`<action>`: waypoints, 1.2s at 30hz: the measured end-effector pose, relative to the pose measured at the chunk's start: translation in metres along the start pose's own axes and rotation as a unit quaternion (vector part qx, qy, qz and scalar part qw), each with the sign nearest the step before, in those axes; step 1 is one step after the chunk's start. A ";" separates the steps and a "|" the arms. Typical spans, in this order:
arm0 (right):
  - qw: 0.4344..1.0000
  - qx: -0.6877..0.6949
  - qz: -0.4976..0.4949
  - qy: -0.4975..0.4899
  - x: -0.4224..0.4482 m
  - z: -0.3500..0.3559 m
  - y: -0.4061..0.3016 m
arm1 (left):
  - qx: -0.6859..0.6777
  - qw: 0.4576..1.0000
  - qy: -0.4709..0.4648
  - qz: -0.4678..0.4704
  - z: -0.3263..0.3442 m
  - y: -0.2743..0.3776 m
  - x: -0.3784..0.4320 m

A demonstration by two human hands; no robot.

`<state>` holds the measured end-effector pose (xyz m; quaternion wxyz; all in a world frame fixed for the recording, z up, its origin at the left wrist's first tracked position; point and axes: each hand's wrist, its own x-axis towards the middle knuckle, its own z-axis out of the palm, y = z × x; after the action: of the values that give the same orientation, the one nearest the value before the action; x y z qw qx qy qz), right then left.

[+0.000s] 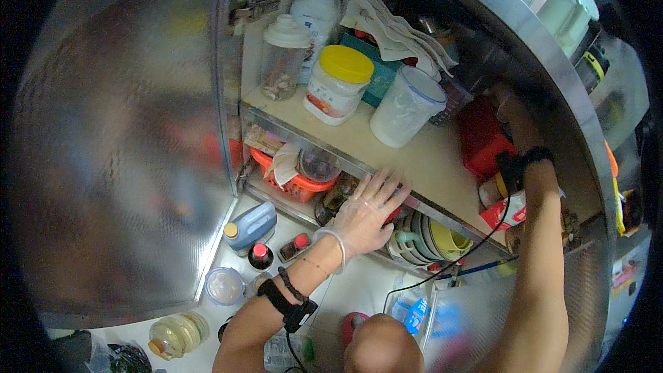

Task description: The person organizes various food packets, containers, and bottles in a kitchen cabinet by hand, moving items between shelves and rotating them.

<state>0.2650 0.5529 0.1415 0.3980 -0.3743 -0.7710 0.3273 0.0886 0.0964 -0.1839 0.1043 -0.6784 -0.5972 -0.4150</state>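
My left hand (364, 212), in a clear plastic glove, is spread flat by the front edge of the cabinet shelf (331, 132). Its fingertips are blurred and nothing is held in it. Deep in the cabinet's right side, my right hand (507, 101) is in shadow behind a red container (481, 137); whether it grips anything is hidden. On the shelf stand a yellow-lidded plastic jar (337, 85), a translucent plastic canister (408, 109) and a clear bottle with a white top (282, 59). A red-and-white packet (505, 211) lies under my right forearm.
An open metal door (129, 155) is at the left. Below the shelf are an orange basket (298, 186) and stacked bowls (430, 235). Several bottles, among them a blue-grey jug (251, 225) and an oil bottle (178, 334), are on the floor. A black cable (466, 256) hangs from my right wrist.
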 end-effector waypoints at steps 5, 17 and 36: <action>0.993 -0.086 -0.071 -0.040 -0.044 0.059 -0.010 | -0.005 1.000 0.023 -0.014 0.003 -0.012 0.007; 0.981 -0.064 -0.148 -0.112 -0.172 0.215 -0.095 | 0.039 0.989 0.089 -0.112 -0.029 -0.046 -0.016; 0.510 -0.603 -0.565 -0.240 -0.159 0.288 -0.097 | 0.143 0.970 0.083 -0.179 -0.043 -0.058 0.021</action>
<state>0.0515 0.3113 0.0258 -0.0227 0.0834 -0.8974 -0.4326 0.0162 0.0993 -0.1630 0.1730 -0.5020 -0.7511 -0.3922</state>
